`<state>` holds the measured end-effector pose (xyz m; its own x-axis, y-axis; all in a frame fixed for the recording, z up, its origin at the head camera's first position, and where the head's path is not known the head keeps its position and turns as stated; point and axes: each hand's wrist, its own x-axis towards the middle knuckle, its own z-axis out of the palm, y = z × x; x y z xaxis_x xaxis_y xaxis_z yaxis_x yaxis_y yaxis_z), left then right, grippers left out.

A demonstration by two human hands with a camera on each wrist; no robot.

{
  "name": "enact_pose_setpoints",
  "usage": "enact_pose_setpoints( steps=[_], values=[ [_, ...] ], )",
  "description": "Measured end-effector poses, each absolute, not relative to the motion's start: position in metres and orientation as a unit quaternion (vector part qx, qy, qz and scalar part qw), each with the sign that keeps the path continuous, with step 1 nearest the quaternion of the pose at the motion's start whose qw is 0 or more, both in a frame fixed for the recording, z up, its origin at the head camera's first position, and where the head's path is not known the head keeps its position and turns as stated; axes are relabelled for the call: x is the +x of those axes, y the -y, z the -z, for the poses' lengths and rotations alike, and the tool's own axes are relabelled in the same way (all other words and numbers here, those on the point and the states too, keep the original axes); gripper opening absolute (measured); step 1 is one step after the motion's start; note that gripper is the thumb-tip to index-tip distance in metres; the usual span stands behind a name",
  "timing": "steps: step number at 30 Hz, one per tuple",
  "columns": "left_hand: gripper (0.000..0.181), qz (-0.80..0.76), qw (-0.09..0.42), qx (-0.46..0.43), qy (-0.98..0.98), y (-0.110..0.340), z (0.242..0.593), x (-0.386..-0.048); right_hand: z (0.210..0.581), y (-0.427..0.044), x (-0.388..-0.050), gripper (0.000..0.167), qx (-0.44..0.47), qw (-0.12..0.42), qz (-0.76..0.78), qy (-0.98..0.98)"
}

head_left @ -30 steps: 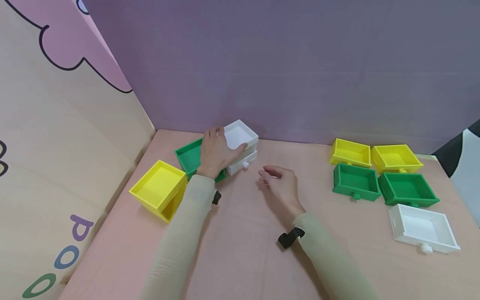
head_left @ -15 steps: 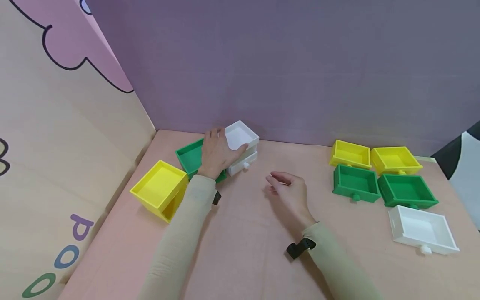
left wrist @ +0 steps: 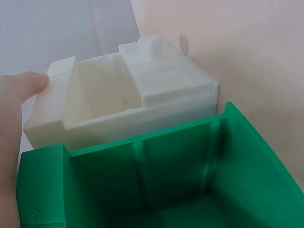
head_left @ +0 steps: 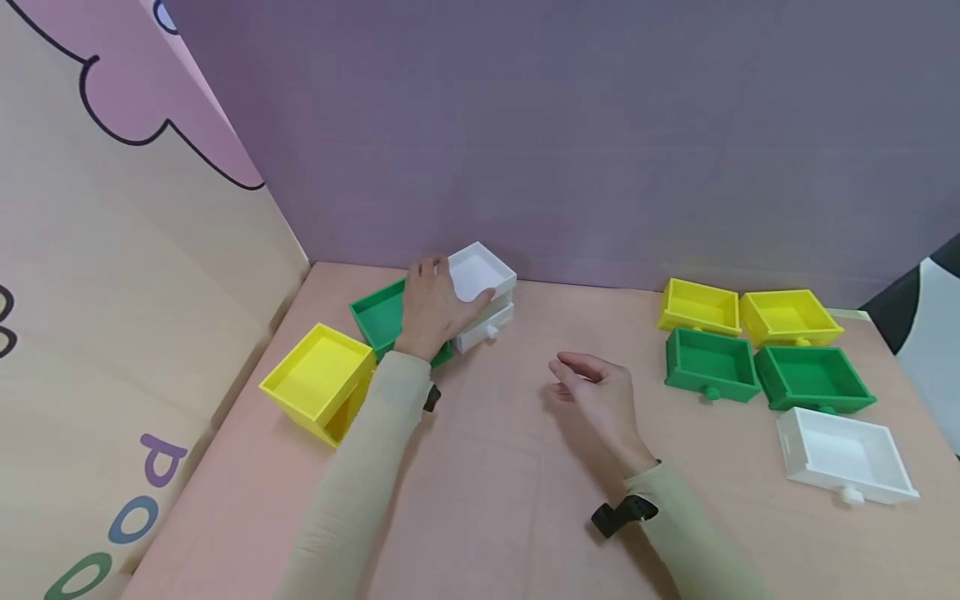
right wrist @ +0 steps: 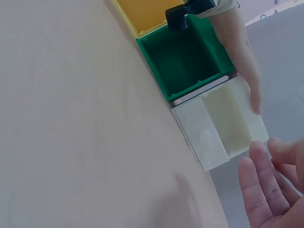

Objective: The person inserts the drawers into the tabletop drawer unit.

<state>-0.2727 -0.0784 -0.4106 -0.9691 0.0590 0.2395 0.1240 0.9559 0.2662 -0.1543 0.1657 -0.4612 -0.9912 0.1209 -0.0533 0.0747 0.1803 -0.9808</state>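
At the back left stands a white cabinet (head_left: 480, 273) with a shallow tray top. A white drawer with a round knob (left wrist: 150, 46) sits in its lower slot; the slot above is open. My left hand (head_left: 435, 310) holds this cabinet at its left side, the thumb (left wrist: 34, 84) against the front of the upper edge; the other fingers' contact is partly hidden. Beneath that hand, a green cabinet (left wrist: 176, 175) stands beside the white one. My right hand (head_left: 600, 404) hovers right of them, fingers loosely bent, holding nothing.
A yellow cabinet (head_left: 318, 371) stands left of my left forearm. On the right lie two yellow drawers (head_left: 701, 307), two green drawers (head_left: 712, 365) and a white drawer (head_left: 847, 454), with knobs facing me. A purple wall (head_left: 585, 150) borders the table's back.
My right hand has moved to the right and toward me, away from the white cabinet. The left hand and all the cabinets stay where they were.
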Motion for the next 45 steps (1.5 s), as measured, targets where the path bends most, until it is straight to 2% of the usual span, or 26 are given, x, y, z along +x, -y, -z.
enact_pose_setpoints(
  steps=[24,45],
  values=[
    [0.096,0.163,0.117,-0.042,0.979,0.08,0.41,-0.271,0.46,-0.221,-0.126,0.051,-0.113,0.017,-0.592,0.798],
    [0.094,0.156,0.118,-0.046,0.98,0.079,0.41,-0.271,0.468,-0.262,-0.108,0.051,-0.161,0.03,-0.548,0.82]
  ],
)
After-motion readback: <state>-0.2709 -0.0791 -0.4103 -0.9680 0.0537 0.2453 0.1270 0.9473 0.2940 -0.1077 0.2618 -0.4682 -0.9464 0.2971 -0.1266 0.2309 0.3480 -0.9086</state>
